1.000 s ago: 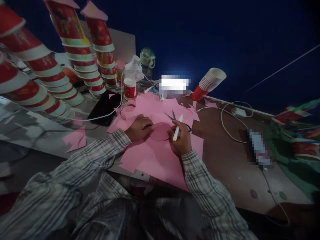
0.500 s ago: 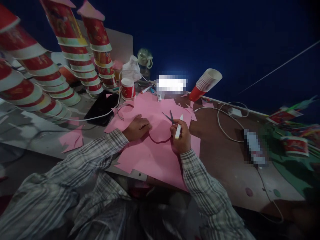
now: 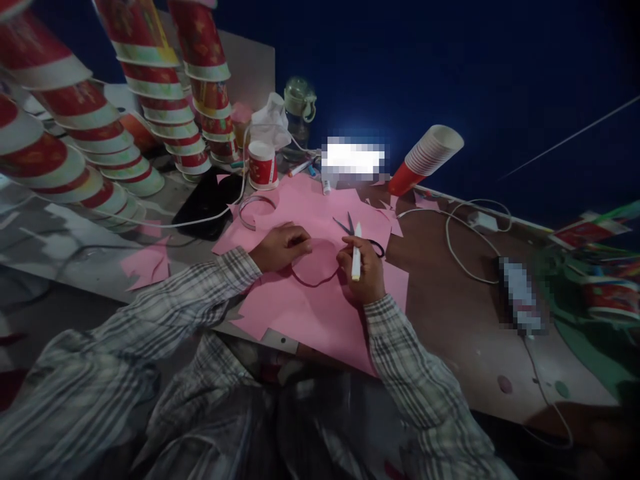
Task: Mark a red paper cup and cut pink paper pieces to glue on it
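Note:
A rounded piece of pink paper (image 3: 316, 263) lies between my hands, with a dark shadow along its near edge. My left hand (image 3: 281, 248) is closed at its upper left edge, thumb and fingers pinching the paper. My right hand (image 3: 364, 272) grips a white marker (image 3: 357, 252), which points up and away from me, while its fingertips touch the right edge of the rounded piece. Just beyond that hand are scissors (image 3: 349, 225) with parted blades; a black handle loop shows to its right. Large pink sheets (image 3: 320, 327) spread underneath.
Tall stacks of red-and-white paper cups (image 3: 165, 100) rise at the left. A tape ring (image 3: 257, 212), a single cup (image 3: 263, 167) and a glue stick (image 3: 326, 187) sit toward the back. Leaning cups (image 3: 425, 160) stand back right. A white cable (image 3: 450, 233) curls across the right side.
My left fingers have gone from resting by the paper's edge to pinching it. The rounded piece has shifted slightly toward me. More of the scissors' handle shows, and the camera view has shifted a little.

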### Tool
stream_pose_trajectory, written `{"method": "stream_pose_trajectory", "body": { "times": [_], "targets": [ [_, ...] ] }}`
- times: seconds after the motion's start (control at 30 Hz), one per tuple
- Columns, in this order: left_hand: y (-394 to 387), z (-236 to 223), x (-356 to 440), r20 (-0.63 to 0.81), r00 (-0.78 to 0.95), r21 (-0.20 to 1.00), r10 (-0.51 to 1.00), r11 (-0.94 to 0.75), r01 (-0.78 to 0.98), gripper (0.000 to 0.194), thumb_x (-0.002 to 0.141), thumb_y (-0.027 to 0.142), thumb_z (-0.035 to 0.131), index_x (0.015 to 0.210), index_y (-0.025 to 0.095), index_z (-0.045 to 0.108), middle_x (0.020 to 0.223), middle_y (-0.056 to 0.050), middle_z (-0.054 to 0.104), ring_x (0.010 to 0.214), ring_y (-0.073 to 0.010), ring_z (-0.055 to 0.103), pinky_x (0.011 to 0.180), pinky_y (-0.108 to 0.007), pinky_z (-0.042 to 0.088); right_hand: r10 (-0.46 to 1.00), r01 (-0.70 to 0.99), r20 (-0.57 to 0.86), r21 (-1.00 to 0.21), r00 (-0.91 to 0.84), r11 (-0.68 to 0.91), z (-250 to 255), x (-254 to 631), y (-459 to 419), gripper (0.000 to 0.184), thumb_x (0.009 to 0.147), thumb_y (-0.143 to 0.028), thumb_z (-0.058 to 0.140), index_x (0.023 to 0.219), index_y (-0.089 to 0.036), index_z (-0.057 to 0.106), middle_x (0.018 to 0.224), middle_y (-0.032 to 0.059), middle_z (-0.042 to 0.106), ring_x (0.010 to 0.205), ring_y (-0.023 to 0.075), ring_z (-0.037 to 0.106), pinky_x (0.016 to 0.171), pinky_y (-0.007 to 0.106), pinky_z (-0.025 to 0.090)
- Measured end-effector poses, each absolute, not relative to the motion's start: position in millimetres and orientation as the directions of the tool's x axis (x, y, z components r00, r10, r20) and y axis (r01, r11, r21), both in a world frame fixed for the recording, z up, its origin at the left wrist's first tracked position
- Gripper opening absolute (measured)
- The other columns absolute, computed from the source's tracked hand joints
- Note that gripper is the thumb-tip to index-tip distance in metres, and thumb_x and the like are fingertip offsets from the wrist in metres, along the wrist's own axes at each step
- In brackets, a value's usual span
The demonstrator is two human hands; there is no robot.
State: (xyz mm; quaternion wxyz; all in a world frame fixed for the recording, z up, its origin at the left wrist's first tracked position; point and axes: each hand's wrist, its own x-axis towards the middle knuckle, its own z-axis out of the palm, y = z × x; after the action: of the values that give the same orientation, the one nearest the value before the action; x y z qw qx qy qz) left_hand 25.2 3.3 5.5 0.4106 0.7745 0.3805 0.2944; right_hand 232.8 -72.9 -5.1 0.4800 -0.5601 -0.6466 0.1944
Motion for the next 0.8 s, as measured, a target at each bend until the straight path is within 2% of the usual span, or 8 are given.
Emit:
{"method": "stream_pose_trajectory", "body": {
  "times": [0.07, 0.1, 0.23, 0.43, 0.53, 0.67, 0.73, 0.8],
  "targets": [
    [1.9, 7.4, 24.7, 0.141, 0.49, 0.897, 0.86, -0.32, 0.304, 0.027, 0.083, 0.042, 0.058, 0.075, 0.016, 0.061, 0.068, 0.0, 0.057, 0.063, -0.0124, 0.05, 0.068, -0.028, 0.046, 0.909, 0.535, 0.41, -0.787, 0.081, 0.307, -2.7, 231.3, -74.2, 0.029, 0.087, -0.03, 0.061, 0.115, -0.021, 0.059, 0.089, 0.0042, 0.065, 0.078, 0.0187, 0.064, 0.078, 0.04, 0.055],
    [1.0, 8.5, 24.7, 0.135, 0.476, 0.909, 0.869, -0.299, 0.289, 0.027, 0.084, 0.042, 0.057, 0.076, 0.016, 0.06, 0.069, 0.0, 0.057, 0.063, -0.012, 0.05, 0.064, -0.026, 0.044, 0.908, 0.542, 0.413, -0.781, 0.076, 0.31, -1.7, 230.2, -74.9, 0.031, 0.086, -0.03, 0.062, 0.116, -0.021, 0.059, 0.089, 0.004, 0.064, 0.079, 0.0192, 0.064, 0.079, 0.04, 0.055],
    [-1.5, 11.4, 25.3, 0.148, 0.451, 0.914, 0.88, -0.295, 0.276, 0.025, 0.085, 0.04, 0.056, 0.078, 0.015, 0.06, 0.07, 0.001, 0.059, 0.065, -0.0112, 0.051, 0.064, -0.024, 0.043, 0.909, 0.579, 0.409, -0.762, 0.081, 0.292, -1.3, 226.9, -75.5, 0.034, 0.083, -0.026, 0.062, 0.116, -0.02, 0.059, 0.089, 0.0042, 0.062, 0.079, 0.019, 0.062, 0.077, 0.039, 0.055],
    [1.3, 9.4, 22.5, 0.181, 0.441, 0.887, 0.879, -0.339, 0.312, 0.024, 0.088, 0.037, 0.053, 0.082, 0.016, 0.062, 0.074, 0.0, 0.062, 0.071, -0.0126, 0.056, 0.071, -0.025, 0.045, 0.905, 0.528, 0.388, -0.812, 0.173, 0.247, -3.2, 228.3, -73.0, 0.03, 0.084, -0.027, 0.061, 0.113, -0.022, 0.06, 0.084, 0.0012, 0.062, 0.074, 0.0164, 0.061, 0.071, 0.034, 0.055],
    [2.7, 7.9, 21.4, 0.211, 0.412, 0.906, 0.887, -0.335, 0.258, 0.025, 0.089, 0.038, 0.052, 0.09, 0.015, 0.063, 0.08, -0.002, 0.064, 0.075, -0.0135, 0.058, 0.073, -0.026, 0.047, 0.898, 0.532, 0.387, -0.816, 0.21, 0.228, -1.1, 227.8, -73.4, 0.029, 0.083, -0.027, 0.061, 0.112, -0.022, 0.061, 0.084, 0.0014, 0.062, 0.074, 0.0163, 0.061, 0.071, 0.034, 0.055],
    [0.6, 5.5, 24.1, 0.141, 0.51, 0.984, 0.848, -0.178, 0.025, 0.036, 0.084, 0.044, 0.062, 0.104, 0.015, 0.058, 0.084, -0.003, 0.064, 0.074, -0.014, 0.06, 0.069, -0.026, 0.05, 0.848, 0.539, 0.45, -0.805, 0.279, 0.249, 1.3, 225.3, -74.1, 0.027, 0.083, -0.029, 0.062, 0.109, -0.021, 0.062, 0.081, 0.0015, 0.063, 0.075, 0.0173, 0.061, 0.075, 0.035, 0.054],
    [-1.2, 3.6, 26.2, 0.073, 0.577, 0.996, 0.814, -0.085, -0.006, 0.036, 0.078, 0.04, 0.07, 0.099, 0.015, 0.057, 0.082, -0.002, 0.063, 0.073, -0.0139, 0.061, 0.067, -0.026, 0.05, 0.817, 0.542, 0.487, -0.796, 0.31, 0.269, 1.1, 223.4, -74.4, 0.026, 0.083, -0.029, 0.063, 0.107, -0.021, 0.062, 0.081, 0.0016, 0.062, 0.074, 0.0172, 0.06, 0.075, 0.036, 0.054],
    [-2.1, 2.1, 27.6, -0.01, 0.589, 0.999, 0.808, -0.02, 0.045, 0.029, 0.075, 0.035, 0.073, 0.088, 0.016, 0.056, 0.072, 0.002, 0.059, 0.063, -0.0115, 0.059, 0.059, -0.023, 0.048, 0.798, 0.544, 0.506, -0.791, 0.327, 0.279, 0.0, 221.6, -74.6, 0.024, 0.083, -0.029, 0.063, 0.106, -0.021, 0.061, 0.083, 0.0021, 0.062, 0.074, 0.0172, 0.06, 0.075, 0.036, 0.054]
  ]
}}
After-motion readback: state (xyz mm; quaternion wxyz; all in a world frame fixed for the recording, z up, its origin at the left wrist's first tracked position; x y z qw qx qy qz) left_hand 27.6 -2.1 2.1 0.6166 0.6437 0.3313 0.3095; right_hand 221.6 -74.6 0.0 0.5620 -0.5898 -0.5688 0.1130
